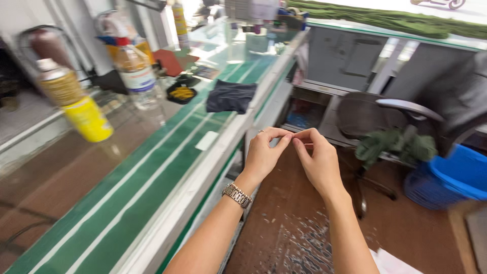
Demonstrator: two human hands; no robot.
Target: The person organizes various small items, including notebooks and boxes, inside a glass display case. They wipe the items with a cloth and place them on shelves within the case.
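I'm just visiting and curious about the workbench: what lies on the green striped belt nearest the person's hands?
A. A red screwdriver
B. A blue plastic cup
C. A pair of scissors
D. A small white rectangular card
D: a small white rectangular card lies flat on the green striped belt, just left of the left hand, whose fingers meet those of the right hand in mid-air.

Left hand [264, 155] and right hand [318, 161] meet fingertip to fingertip beyond the counter's [167, 203] right edge, pinching something too small to tell; a dark cloth [231, 96] lies near that edge, yellow spray can [76, 104] far left
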